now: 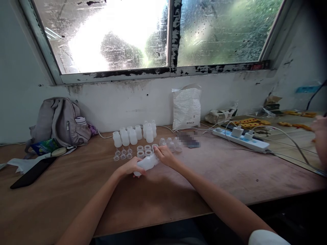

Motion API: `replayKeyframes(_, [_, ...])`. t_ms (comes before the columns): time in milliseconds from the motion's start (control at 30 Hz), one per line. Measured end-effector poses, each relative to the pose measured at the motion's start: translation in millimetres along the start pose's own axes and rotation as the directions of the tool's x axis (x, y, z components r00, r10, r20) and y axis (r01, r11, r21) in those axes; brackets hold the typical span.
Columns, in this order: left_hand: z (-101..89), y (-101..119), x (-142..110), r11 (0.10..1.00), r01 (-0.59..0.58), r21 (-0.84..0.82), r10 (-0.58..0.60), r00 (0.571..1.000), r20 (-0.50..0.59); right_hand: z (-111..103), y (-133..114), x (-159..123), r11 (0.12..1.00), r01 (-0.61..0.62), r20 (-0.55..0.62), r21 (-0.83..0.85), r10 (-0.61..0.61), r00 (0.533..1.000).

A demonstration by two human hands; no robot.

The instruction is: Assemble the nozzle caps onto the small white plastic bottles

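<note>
A translucent white baby bottle (147,163) lies tilted above the table, its top end toward the right. My left hand (129,166) is wrapped round the lower body of the bottle. At the bottle's top end, my right hand (165,156) has its fingers closed; they partly hide what sits there. Just beyond my hands are several white screw rings (140,154), and to their left several clear bottle nipples (123,156) stand in rows. Several white bottles (125,139) stand upright farther back. Clear dome caps (177,146) lie right of the rings, beyond my right hand.
A grey backpack (56,119) and a black flat object (33,173) lie at left. A white plastic bag (187,108) leans on the wall. A power strip (240,140) with cables lies right, near yellow parts (251,123). Another person's hand (320,136) shows at the right edge.
</note>
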State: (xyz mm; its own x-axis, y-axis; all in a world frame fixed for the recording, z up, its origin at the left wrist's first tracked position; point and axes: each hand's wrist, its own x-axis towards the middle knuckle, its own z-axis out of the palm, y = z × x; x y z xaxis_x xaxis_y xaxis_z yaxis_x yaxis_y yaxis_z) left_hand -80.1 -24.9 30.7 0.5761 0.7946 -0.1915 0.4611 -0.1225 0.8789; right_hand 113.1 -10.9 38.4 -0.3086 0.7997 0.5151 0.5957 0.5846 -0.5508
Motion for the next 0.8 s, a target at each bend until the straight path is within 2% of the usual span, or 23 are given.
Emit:
replayKeyframes(100, [0.2,-2,0,0.992,0.006,-0.128,0.002,0.998,0.067,-3,-1,-2,0.998,0.049,0.006,0.028,-0.049,0.999])
replayKeyframes(200, [-1.1,-5,0,0.958,0.048,-0.281,0.011,0.979,0.203,-5,-5,-4,0.996,0.086,0.014,0.029,-0.087,0.996])
replayKeyframes(333, [-3.3,-11,-2,0.870,0.175,-0.460,0.053,0.896,0.442,-13,-9,-8,0.983,0.186,0.050,0.008,-0.186,0.981])
replayKeyframes(400, [-4.7,-15,-4,0.851,0.195,-0.488,0.086,0.864,0.496,-20,-8,-7,0.979,0.202,0.008,-0.021,-0.201,0.979])
replayKeyframes(500, [-7.5,-20,-6,0.852,0.177,-0.492,0.094,0.874,0.476,-36,1,0,0.995,0.067,-0.188,-0.079,-0.081,0.979])
replayKeyframes(600, [-9.9,-23,-7,0.848,0.150,-0.508,0.081,0.911,0.404,-52,19,11,0.985,-0.160,-0.358,-0.069,0.125,0.925])
replayKeyframes(633, [-10.3,-23,-7,0.847,0.143,-0.512,0.077,0.920,0.384,-57,26,14,0.971,-0.229,-0.360,-0.070,0.189,0.914])
replayKeyframes(700, [-10.4,-23,-6,0.847,0.139,-0.513,0.067,0.930,0.362,-63,40,17,0.939,-0.327,-0.287,-0.110,0.285,0.915])
replayKeyframes(800, [-9.8,-23,-5,0.856,0.139,-0.497,0.062,0.928,0.366,-62,56,16,0.909,-0.339,-0.070,-0.243,0.332,0.941])
